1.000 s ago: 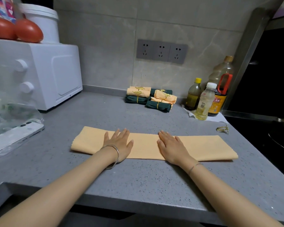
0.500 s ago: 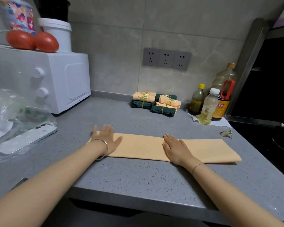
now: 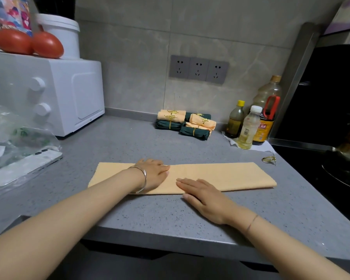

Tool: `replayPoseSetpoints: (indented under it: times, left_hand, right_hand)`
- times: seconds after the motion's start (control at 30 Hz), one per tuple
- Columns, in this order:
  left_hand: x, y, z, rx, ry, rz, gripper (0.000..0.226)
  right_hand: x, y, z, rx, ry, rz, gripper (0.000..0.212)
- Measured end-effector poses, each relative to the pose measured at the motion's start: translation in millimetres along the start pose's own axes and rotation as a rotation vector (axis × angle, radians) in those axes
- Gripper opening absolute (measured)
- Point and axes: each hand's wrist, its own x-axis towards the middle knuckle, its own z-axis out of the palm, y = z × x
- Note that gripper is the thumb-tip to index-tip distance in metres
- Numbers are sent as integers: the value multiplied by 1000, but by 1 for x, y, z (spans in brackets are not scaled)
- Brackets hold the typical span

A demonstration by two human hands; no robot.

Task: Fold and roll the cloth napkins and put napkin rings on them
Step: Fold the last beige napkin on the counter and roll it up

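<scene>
An orange cloth napkin (image 3: 220,175), folded into a long strip, lies flat on the grey bench (image 3: 170,215), running parallel to the front edge and a little back from it. The left hand (image 3: 153,173) rests palm down on the strip left of its middle, fingers together and extended, gripping nothing; a silver bangle (image 3: 142,178) circles that wrist. The right hand (image 3: 205,197) lies flat with its fingertips on the napkin's near edge and its palm on the bare bench, also open. One gold napkin ring (image 3: 268,159) sits on the bench beside the napkin's far right corner, apart from it. Near the back edge, a stack of rolled napkins (image 3: 185,124), orange and dark green, each wearing a gold ring, stands left of three oil bottles (image 3: 249,126). A white oven (image 3: 69,93) occupies the back left corner.
</scene>
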Motion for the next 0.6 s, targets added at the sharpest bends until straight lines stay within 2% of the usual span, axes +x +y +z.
replayPoseSetpoints:
  times: [0.23, 0.37, 0.43, 0.53, 0.6]
  left_hand:
    - [-21, -5, -11, -255, -21, 62, 37]
    - [-22, -8, -9, -431, -24, 101, 28]
    - [-18, -6, -9, -410, -7, 144, 32]
    - [-9, 7, -12, -386, 9, 218, 40]
    - [-3, 20, -13, -394, -44, 268, 44]
  right_hand:
    - [-22, 41, -20, -56, -94, 37, 57]
    - [-26, 53, -26, -179, -11, 3, 67]
    - [-27, 50, -25, -278, 54, -80, 61]
    - [-27, 36, -20, -383, 183, -327, 45]
    - [-25, 24, -15, -404, 189, -463, 40]
